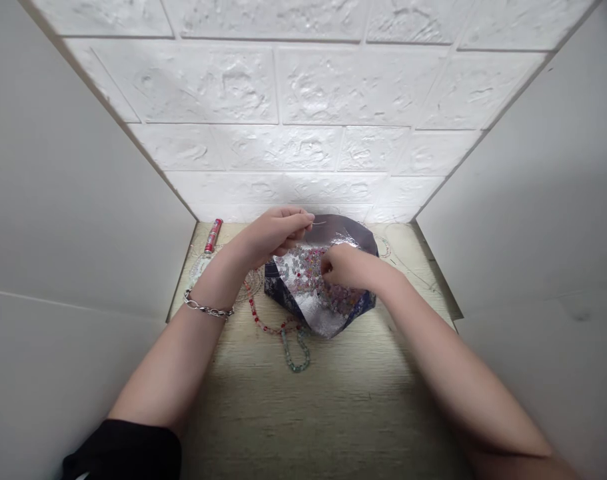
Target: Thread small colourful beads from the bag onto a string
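A dark tray lined with silver foil sits on the wooden table and holds several small pink, red and clear beads. My left hand hovers over the tray's far left side, fingers pinched on a thin needle or wire that points right. My right hand rests over the bead pile with its fingertips pinched together among the beads. A beaded string, red then green, trails from under my left wrist onto the table in front of the tray.
A red tube lies at the table's far left corner. Clear thread loops lie by the tray's far right. White panels wall in the table on the left and right, with a white brick-pattern wall behind.
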A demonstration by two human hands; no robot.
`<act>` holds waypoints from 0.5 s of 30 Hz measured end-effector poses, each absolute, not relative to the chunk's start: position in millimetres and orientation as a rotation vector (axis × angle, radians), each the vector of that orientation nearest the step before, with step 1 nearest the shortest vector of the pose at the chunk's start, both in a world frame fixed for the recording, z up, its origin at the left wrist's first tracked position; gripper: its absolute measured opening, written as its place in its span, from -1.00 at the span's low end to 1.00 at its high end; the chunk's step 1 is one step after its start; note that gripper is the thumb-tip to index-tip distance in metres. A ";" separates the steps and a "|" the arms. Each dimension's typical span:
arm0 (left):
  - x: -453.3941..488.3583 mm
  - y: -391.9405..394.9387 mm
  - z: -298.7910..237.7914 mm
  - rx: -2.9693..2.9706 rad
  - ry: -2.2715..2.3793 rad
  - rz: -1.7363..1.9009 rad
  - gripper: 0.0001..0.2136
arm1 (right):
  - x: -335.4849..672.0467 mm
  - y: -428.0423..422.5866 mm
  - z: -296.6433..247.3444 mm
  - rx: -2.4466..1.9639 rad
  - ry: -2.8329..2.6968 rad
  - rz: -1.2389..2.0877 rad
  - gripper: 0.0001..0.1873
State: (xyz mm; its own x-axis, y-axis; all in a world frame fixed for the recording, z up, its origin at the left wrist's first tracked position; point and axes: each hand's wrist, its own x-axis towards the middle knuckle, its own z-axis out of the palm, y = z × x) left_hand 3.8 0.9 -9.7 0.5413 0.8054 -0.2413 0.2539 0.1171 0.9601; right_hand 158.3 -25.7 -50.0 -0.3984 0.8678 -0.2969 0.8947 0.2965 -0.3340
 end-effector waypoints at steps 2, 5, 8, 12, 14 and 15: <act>2.4 2.3 -11.0 1.454 0.978 0.504 -0.79 | 166.7 -20.4 -43.7 1.756 2.667 -0.852 -0.83; 1.0 4.3 -13.4 1.489 0.980 0.501 -0.78 | 176.5 -12.8 -36.8 1.941 2.839 -1.176 -0.80; 1.1 5.5 -14.1 1.518 1.010 0.497 -0.75 | 177.6 -8.2 -39.3 1.990 2.841 -1.707 -0.81; 3.3 3.4 -12.0 1.552 1.056 0.529 -0.75 | 169.8 -5.9 -51.5 1.798 2.672 -2.522 -0.84; 4.7 1.5 -11.1 1.566 1.082 0.550 -0.76 | 166.2 -5.5 -56.3 1.733 2.553 -2.773 -0.84; 5.3 0.7 -10.9 1.573 1.093 0.564 -0.76 | 165.0 -5.4 -57.9 1.709 2.503 -2.853 -0.84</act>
State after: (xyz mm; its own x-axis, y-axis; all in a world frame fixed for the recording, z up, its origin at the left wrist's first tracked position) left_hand 5.3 0.7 -10.9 0.4639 0.8666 -0.1841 0.3523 0.0102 0.9358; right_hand 165.0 -5.4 -57.9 -0.2658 0.9603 0.0842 -0.2083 0.0280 -0.9777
